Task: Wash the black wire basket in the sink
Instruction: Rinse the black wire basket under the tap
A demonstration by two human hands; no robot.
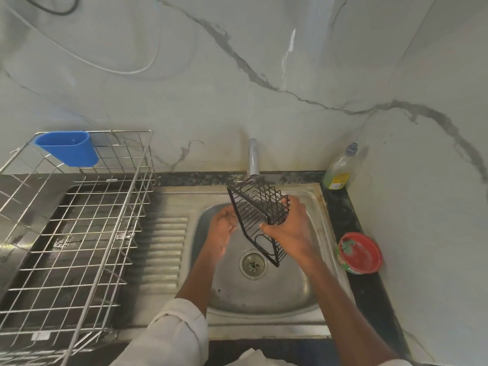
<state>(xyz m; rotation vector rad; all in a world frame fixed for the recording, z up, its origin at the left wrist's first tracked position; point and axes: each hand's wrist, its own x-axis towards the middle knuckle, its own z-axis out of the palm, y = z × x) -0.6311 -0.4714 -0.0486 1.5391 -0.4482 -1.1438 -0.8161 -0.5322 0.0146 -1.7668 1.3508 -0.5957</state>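
Right hand (289, 228) grips black wire basket (260, 210), tilted above steel sink (266, 291); left hand (223, 228) loosely curled, holding nothing, beside basket. Dish rack (71, 223) left of sink, red bowl (360, 253) right, faucet (253, 157), marble wall behind.

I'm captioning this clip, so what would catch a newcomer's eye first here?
First, the black wire basket held tilted over the steel sink, just under the tap, gripped by the right hand with the left hand beside it. Next, the blue cup hanging on the drying rack at left.
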